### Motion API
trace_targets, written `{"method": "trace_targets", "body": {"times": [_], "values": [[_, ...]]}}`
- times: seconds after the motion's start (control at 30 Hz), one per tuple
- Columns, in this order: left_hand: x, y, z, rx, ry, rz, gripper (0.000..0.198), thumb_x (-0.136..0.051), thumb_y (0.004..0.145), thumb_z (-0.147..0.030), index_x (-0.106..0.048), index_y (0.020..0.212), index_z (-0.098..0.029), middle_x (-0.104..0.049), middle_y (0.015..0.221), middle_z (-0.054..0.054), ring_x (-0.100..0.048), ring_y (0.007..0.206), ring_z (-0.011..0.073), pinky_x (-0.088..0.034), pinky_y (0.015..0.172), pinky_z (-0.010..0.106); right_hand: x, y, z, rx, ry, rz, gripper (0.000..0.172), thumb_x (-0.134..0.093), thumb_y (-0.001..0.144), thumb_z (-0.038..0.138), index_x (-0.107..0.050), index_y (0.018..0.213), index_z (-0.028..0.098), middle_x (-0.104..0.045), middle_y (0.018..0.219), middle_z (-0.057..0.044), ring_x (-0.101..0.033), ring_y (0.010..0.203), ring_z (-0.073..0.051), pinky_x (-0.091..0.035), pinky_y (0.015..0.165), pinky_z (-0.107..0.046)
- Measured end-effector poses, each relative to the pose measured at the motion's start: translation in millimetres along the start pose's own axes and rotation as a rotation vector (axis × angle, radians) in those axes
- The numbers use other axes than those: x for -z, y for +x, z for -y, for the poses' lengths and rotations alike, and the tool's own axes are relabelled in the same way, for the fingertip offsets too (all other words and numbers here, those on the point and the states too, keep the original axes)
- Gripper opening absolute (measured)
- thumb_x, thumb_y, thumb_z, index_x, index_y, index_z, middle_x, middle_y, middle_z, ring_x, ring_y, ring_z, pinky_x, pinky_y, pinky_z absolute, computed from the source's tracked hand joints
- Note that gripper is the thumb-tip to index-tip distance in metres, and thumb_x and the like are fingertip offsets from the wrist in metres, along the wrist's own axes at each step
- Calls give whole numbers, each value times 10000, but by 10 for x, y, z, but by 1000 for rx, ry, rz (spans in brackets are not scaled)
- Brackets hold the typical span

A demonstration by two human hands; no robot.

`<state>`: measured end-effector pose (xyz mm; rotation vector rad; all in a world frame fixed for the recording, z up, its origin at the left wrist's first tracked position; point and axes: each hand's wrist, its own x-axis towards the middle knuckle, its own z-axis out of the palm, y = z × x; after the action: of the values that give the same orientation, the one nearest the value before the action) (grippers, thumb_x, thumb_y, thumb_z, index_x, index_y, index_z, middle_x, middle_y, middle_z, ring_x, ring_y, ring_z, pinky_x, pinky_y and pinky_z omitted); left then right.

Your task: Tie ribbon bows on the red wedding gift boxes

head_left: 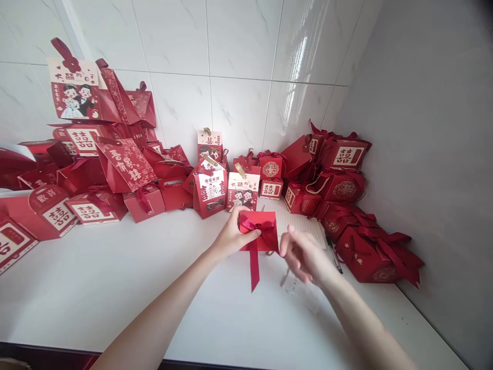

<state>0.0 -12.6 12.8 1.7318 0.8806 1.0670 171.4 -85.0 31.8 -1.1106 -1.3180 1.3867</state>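
Observation:
A red gift box (271,232) hangs above the white table, with a dark red satin ribbon (254,270) tied in a bow on its face. One ribbon tail drops straight below the box. My left hand (239,234) grips the box from its left side, thumb pressed on the bow. At the box's lower right corner, my right hand (302,254) has curled fingers, slightly blurred; the other ribbon tail runs to its fingertips. Beneath that hand lies a crumpled clear plastic wrapper (291,282), and a small gold-coloured item peeks out under the box, mostly hidden.
Stacked red wedding gift boxes (129,164) fill the back left, and more boxes (346,187) line the right wall. Behind the hands stand several upright boxes (211,187). An open lined notebook (304,226) and a pen (334,255) lie at the right.

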Motion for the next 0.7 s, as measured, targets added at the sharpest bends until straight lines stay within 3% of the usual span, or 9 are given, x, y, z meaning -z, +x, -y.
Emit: {"method": "trace_targets", "body": {"times": [0.1, 0.17, 0.33, 0.43, 0.5, 0.57, 0.7], "values": [[-13, -9, 1, 15, -22, 20, 428, -643, 705, -286, -378, 1037, -237, -588, 862, -16, -592, 790, 148, -463, 719, 260, 83, 49, 33, 174, -256, -424, 527, -486, 746, 672, -507, 569, 176, -372, 356, 57, -356, 308, -82, -248, 331, -197], [-22, -18, -10, 13, -23, 25, 425, -639, 708, -284, -378, 1041, -239, -586, 854, -16, -590, 777, 144, -464, 714, 260, 61, 87, -14, 233, -433, -517, 494, -483, 769, 644, -510, 596, 183, -430, 427, 37, -404, 393, -105, -323, 411, -221], [-56, -48, -48, -15, -22, 40, 447, -647, 702, -299, -381, 1056, -236, -589, 906, 2, -595, 812, 161, -470, 739, 280, -39, 129, -148, 346, -570, -520, 430, -484, 783, 612, -534, 657, 204, -523, 802, -47, -545, 816, -219, -454, 685, -313], [-76, -57, -46, -40, -9, 58, 457, -655, 690, -284, -378, 1049, -230, -570, 927, 3, -591, 798, 153, -475, 740, 279, -24, 127, -149, 400, -577, -541, 432, -493, 776, 609, -553, 631, 206, -503, 1000, -93, -459, 1089, -275, -404, 875, -391], [-79, -57, -35, -46, -1, 72, 458, -656, 688, -283, -377, 1048, -229, -567, 923, -1, -590, 784, 150, -476, 743, 282, -6, 125, -137, 420, -573, -522, 427, -498, 783, 592, -566, 614, 206, -487, 1108, -102, -407, 1167, -285, -343, 949, -422], [-73, -56, -24, -60, -3, 77, 460, -657, 690, -289, -383, 1055, -230, -571, 961, 8, -592, 830, 161, -472, 773, 291, 2, 126, -136, 417, -541, -483, 403, -511, 793, 560, -570, 610, 206, -486, 1145, -97, -400, 1185, -280, -332, 966, -421], [-58, -64, -11, -87, 1, 94, 482, -656, 701, -303, -398, 1103, -234, -493, 1205, 60, -552, 1027, 200, -440, 875, 313, -6, 143, -169, 403, -409, -415, 330, -544, 785, 487, -544, 617, 203, -488, 1133, -97, -398, 1188, -268, -440, 858, -354]]}}
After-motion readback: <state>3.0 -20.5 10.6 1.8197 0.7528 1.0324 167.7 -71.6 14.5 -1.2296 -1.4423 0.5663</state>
